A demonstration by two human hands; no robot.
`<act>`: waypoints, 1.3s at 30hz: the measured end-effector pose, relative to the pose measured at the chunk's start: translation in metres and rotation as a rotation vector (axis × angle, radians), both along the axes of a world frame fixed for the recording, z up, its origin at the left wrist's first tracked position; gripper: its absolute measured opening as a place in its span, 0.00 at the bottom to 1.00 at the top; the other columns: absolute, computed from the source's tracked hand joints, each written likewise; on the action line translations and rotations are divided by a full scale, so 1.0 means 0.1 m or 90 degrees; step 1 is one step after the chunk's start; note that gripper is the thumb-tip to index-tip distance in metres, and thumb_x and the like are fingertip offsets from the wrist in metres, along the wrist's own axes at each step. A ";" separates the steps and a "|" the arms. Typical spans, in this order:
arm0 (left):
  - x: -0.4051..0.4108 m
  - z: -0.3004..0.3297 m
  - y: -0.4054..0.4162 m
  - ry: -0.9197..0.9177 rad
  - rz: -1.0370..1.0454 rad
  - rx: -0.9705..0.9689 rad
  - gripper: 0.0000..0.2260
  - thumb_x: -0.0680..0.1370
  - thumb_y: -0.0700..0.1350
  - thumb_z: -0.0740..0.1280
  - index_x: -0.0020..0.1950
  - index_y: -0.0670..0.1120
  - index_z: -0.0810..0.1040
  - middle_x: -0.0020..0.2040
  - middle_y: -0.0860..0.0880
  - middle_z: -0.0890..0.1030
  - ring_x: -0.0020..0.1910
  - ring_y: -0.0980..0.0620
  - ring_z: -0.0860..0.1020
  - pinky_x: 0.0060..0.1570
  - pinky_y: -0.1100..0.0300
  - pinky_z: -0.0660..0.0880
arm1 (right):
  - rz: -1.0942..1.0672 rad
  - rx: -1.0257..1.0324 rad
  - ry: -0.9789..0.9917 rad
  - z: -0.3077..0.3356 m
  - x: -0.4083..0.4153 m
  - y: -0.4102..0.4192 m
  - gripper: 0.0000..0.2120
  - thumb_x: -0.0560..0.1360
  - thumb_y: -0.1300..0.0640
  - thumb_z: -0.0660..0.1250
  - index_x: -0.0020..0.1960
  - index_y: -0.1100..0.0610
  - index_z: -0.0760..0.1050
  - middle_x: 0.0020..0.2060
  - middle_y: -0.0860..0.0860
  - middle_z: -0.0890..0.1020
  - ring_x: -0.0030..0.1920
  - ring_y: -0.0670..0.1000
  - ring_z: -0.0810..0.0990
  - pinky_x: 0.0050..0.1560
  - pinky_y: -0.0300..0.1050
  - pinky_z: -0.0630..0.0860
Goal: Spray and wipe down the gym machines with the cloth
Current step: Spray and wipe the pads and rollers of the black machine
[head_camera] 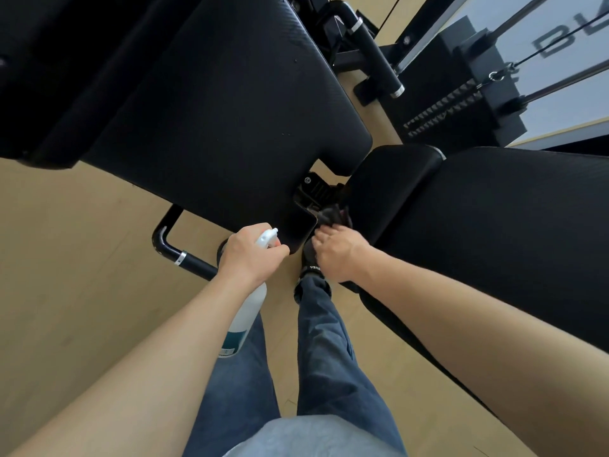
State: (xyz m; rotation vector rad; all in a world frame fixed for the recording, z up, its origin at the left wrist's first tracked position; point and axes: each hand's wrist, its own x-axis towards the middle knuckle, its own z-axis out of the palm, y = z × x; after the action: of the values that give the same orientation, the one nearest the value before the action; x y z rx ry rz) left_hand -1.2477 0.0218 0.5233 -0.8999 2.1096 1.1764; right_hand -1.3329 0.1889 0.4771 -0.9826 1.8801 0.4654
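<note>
The left hand [248,255] grips the neck of a white plastic spray bottle with a teal label [245,316], fingers curled round the trigger head, the body hanging down along the forearm. The right hand [336,250] presses a dark crumpled cloth [333,215] into the gap between the large black padded seat [211,110] and the black padded backrest [494,225]; the cloth pokes out just beyond its fingers [321,234], which bend over it. Below stand legs in blue jeans [329,351] on the pale wooden floor [75,291]. A black weight stack [461,103] stands well behind.
</note>
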 end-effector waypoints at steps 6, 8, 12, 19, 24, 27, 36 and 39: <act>-0.09 -0.01 -0.04 0.003 0.003 0.017 0.08 0.76 0.45 0.71 0.38 0.47 0.76 0.38 0.45 0.81 0.41 0.41 0.82 0.46 0.42 0.82 | 0.081 -0.062 -0.118 -0.14 0.10 0.07 0.19 0.85 0.52 0.56 0.73 0.55 0.73 0.74 0.50 0.71 0.77 0.54 0.63 0.78 0.52 0.54; -0.17 -0.05 -0.03 -0.001 0.006 0.023 0.08 0.75 0.46 0.71 0.38 0.47 0.76 0.38 0.44 0.81 0.40 0.41 0.82 0.46 0.41 0.82 | 0.076 -0.051 -0.131 -0.27 0.02 0.00 0.17 0.84 0.53 0.57 0.70 0.54 0.74 0.72 0.52 0.73 0.75 0.56 0.64 0.76 0.57 0.55; -0.39 -0.20 -0.05 -0.008 0.034 0.011 0.07 0.75 0.46 0.72 0.40 0.46 0.79 0.37 0.46 0.81 0.41 0.42 0.83 0.47 0.45 0.81 | 0.116 0.009 -0.094 -0.54 -0.29 -0.14 0.22 0.85 0.47 0.49 0.75 0.49 0.71 0.77 0.46 0.67 0.79 0.50 0.60 0.78 0.53 0.53; -0.65 -0.32 0.08 0.014 0.037 -0.010 0.07 0.76 0.46 0.72 0.43 0.44 0.80 0.40 0.45 0.82 0.43 0.43 0.82 0.41 0.49 0.78 | 0.109 0.090 0.049 -0.51 -1.75 0.09 0.24 0.84 0.42 0.49 0.73 0.49 0.72 0.73 0.49 0.73 0.75 0.55 0.68 0.75 0.58 0.64; -0.75 -0.28 0.30 0.006 0.043 0.003 0.06 0.75 0.46 0.73 0.40 0.47 0.80 0.38 0.46 0.82 0.43 0.42 0.82 0.38 0.52 0.76 | 0.045 0.125 0.094 -0.14 -2.30 0.34 0.21 0.86 0.48 0.51 0.74 0.54 0.70 0.71 0.53 0.74 0.70 0.58 0.72 0.69 0.56 0.70; -0.78 -0.19 0.41 0.007 0.055 0.031 0.06 0.75 0.45 0.73 0.42 0.43 0.81 0.36 0.46 0.81 0.41 0.42 0.82 0.42 0.46 0.80 | 0.041 0.121 0.119 0.00 -2.21 0.41 0.19 0.86 0.52 0.54 0.73 0.55 0.72 0.70 0.54 0.75 0.68 0.59 0.74 0.68 0.55 0.72; -0.76 0.29 0.46 0.016 0.023 0.071 0.07 0.76 0.44 0.73 0.46 0.41 0.81 0.36 0.46 0.81 0.35 0.48 0.79 0.44 0.50 0.80 | -0.003 0.198 0.290 0.74 -1.64 0.53 0.19 0.84 0.57 0.56 0.74 0.59 0.69 0.70 0.57 0.75 0.69 0.60 0.74 0.69 0.56 0.71; -0.76 0.41 0.38 0.026 0.000 0.072 0.06 0.76 0.45 0.73 0.45 0.42 0.81 0.38 0.45 0.82 0.37 0.46 0.80 0.45 0.48 0.81 | 0.026 0.197 0.324 0.88 -1.52 0.55 0.19 0.84 0.57 0.53 0.74 0.57 0.67 0.69 0.57 0.75 0.69 0.60 0.74 0.71 0.56 0.68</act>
State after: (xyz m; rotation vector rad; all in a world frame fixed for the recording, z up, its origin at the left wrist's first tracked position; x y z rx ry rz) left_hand -1.3240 0.0600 0.5639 -0.8317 2.0522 1.3098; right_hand -1.4849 0.2442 0.5654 -0.7383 2.1432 1.0762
